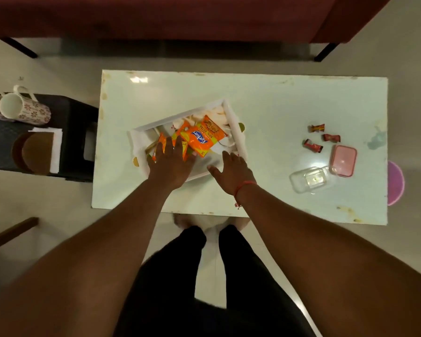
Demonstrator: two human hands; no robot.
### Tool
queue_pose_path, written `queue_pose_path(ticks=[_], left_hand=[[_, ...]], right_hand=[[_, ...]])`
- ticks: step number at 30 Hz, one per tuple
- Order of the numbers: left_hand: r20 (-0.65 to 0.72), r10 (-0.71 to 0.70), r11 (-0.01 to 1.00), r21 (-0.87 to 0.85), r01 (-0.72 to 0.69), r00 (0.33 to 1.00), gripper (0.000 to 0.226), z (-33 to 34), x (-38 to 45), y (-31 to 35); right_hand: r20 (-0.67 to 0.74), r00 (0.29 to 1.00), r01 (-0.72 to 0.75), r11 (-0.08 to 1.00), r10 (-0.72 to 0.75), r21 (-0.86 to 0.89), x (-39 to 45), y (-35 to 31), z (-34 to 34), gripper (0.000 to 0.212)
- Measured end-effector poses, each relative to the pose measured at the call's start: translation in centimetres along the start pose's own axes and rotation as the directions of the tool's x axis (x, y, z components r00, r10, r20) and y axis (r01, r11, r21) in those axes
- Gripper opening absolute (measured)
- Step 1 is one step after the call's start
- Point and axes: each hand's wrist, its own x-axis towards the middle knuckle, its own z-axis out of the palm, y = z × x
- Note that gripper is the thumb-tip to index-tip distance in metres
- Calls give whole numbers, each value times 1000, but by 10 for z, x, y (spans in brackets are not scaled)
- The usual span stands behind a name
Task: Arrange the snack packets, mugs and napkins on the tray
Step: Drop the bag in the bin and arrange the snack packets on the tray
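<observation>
Our left hand (pixel 171 164) lies flat, fingers spread, on orange snack packets (pixel 199 139) in the tray (pixel 236 132); packets run diagonally ahead of fingertips, right hand (pixel 231 171) open beside.

A glossy white counter (pixel 277 98), stained along its edges, stands on a pale tiled floor (pixel 58 66). Beyond it runs a dark red sofa (pixel 180 15) on black legs. A black stool (pixel 80 117) sits left; a purple, perhaps plastic, seat (pixel 395 183) peeks out right.
</observation>
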Motion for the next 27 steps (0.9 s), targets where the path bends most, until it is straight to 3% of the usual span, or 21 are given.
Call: queue_pose_path(ticks=[2, 4, 7, 9, 13, 16, 19, 22, 25, 27], left_hand=[[-35, 53, 997, 59, -51, 998, 70, 9, 20, -6], [-22, 95, 991, 100, -92, 995, 65, 17, 41, -10], [13, 161, 970, 181, -161, 987, 62, 26, 73, -14], [36, 206, 956, 207, -209, 978, 61, 29, 86, -16], [-28, 295, 917, 288, -275, 955, 50, 27, 97, -16], [-53, 393, 874, 331, -355, 918, 44, 25, 95, -14], [-21, 504, 830, 289, -478, 863, 42, 30, 91, -8], [-30, 594, 783, 247, -570, 804, 37, 37, 91, 0], [-61, 611, 778, 226, -586, 789, 39, 39, 100, 10], [-62, 603, 786, 215, -580, 795, 42, 41, 108, 16]], right_hand=[[2, 994, -107, 949, 112, 297, 21, -8, 15, 71], [75, 973, -224, 810, 219, 542, 41, -17, 29, 63], [309, 910, -403, 420, 275, 813, 70, -30, 50, 49], [387, 881, -441, 176, 273, 880, 82, -36, 57, 35], [339, 879, -375, 48, 335, 926, 100, -40, 63, 18], [209, 886, -266, 85, 414, 960, 106, -31, 57, 10], [-31, 879, -139, 318, 477, 938, 112, -9, 41, 9], [-248, 816, -97, 546, 522, 832, 123, 13, 17, 7], [-397, 785, -49, 685, 477, 727, 140, 29, -11, 23], [-453, 802, -39, 791, 389, 610, 154, 34, -28, 34]])
